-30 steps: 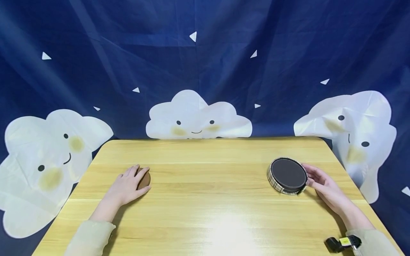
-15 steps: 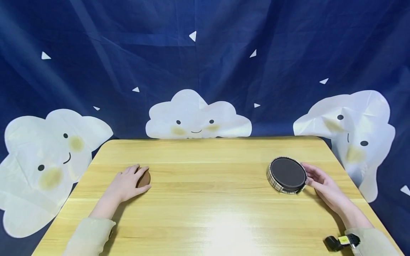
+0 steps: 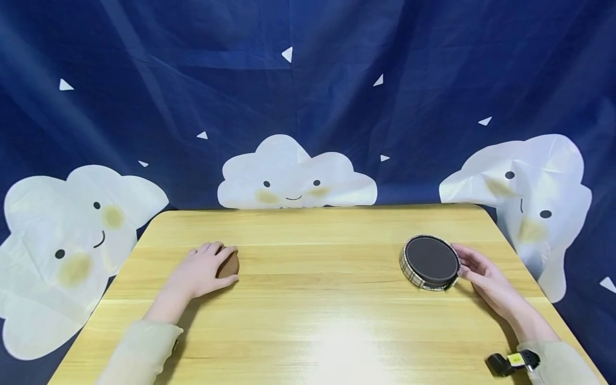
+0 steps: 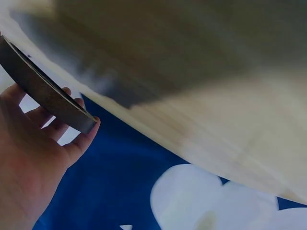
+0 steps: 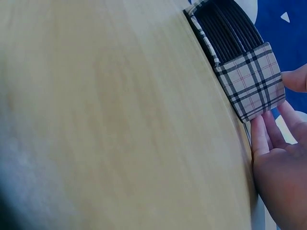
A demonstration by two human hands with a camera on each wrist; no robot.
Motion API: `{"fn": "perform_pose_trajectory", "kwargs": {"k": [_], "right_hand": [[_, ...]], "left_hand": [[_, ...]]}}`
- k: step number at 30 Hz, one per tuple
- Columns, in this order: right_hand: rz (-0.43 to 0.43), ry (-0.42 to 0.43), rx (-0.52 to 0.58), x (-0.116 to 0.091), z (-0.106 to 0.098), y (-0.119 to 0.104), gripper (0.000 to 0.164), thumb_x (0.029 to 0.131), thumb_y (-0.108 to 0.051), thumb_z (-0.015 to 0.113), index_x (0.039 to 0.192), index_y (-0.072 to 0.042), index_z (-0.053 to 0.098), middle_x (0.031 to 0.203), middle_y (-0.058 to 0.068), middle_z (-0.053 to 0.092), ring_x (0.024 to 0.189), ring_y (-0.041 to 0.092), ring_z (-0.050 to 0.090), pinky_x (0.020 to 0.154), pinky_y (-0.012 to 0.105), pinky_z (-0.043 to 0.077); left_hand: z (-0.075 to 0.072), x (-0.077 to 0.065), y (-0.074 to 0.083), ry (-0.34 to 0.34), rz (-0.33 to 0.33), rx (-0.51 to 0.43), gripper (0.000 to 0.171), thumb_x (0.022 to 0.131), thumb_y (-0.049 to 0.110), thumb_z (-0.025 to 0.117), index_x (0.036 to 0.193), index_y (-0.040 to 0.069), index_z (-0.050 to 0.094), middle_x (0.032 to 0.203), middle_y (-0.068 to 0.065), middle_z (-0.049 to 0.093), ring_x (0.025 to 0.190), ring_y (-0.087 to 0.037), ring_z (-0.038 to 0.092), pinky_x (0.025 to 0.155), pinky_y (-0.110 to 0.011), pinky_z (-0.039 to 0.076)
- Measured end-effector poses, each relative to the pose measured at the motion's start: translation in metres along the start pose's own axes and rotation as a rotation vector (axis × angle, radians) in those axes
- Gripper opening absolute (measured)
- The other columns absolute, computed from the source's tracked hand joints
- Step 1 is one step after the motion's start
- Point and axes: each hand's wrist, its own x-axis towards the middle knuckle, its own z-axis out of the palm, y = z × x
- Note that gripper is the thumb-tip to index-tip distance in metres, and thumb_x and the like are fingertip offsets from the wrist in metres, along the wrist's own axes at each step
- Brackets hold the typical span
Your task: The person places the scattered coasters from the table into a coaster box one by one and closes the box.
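In the head view, my left hand [image 3: 196, 271] at the table's left grips a brown round coaster [image 3: 229, 266]. From the left wrist, the coaster [image 4: 50, 91] appears as a thin dark disc with fingers around its edge; I cannot tell whether it touches the table. At the right, my right hand [image 3: 491, 280] holds a round plaid coaster holder [image 3: 413, 274] by its side. A black round coaster [image 3: 431, 259] tops the stack inside. The right wrist view shows several black layers [image 5: 230, 28] through the holder's opening, with thumb and fingers at the plaid wall [image 5: 252, 84].
A pale wooden table [image 3: 308, 305] lies under both hands, its far edge against a blue curtain [image 3: 308, 96] printed with white clouds. A small black device with a yellow label [image 3: 515, 360] is at the right cuff.
My left hand has shifted slightly to the right with the brown coaster. The right hand and the plaid holder stay where they were.
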Motion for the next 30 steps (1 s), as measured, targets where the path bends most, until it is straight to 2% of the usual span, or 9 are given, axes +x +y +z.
{"fn": "perform_pose_trajectory", "kwargs": {"k": [9, 20, 30], "right_hand": [[-0.004, 0.002, 0.003, 0.001, 0.0, 0.0, 0.063, 0.1, 0.022, 0.038, 0.15, -0.011, 0.055, 0.142, -0.01, 0.065, 0.123, 0.0, 0.062, 0.099, 0.012, 0.049], [-0.01, -0.013, 0.004, 0.0, 0.0, 0.001, 0.062, 0.1, 0.022, 0.037, 0.152, -0.009, 0.053, 0.144, -0.008, 0.065, 0.124, 0.001, 0.063, 0.099, 0.013, 0.05], [-0.011, -0.01, 0.006, 0.0, -0.001, 0.002, 0.061, 0.101, 0.022, 0.038, 0.151, -0.01, 0.054, 0.143, -0.009, 0.065, 0.124, 0.001, 0.063, 0.099, 0.013, 0.05]], "left_hand": [[-0.008, 0.024, 0.029, 0.018, 0.083, 0.002, 0.077, 0.089, 0.06, 0.075, 0.151, 0.017, 0.058, 0.141, -0.018, 0.061, 0.13, -0.042, 0.058, 0.101, -0.065, 0.048], [-0.011, 0.056, 0.067, -0.016, 0.2, 0.019, 0.08, 0.09, 0.062, 0.072, 0.154, 0.019, 0.055, 0.146, -0.018, 0.058, 0.137, -0.039, 0.054, 0.106, -0.063, 0.046], [-0.013, 0.087, 0.103, -0.041, 0.275, 0.01, 0.079, 0.091, 0.063, 0.069, 0.156, 0.022, 0.052, 0.151, -0.017, 0.056, 0.141, -0.037, 0.051, 0.108, -0.064, 0.045]]}}
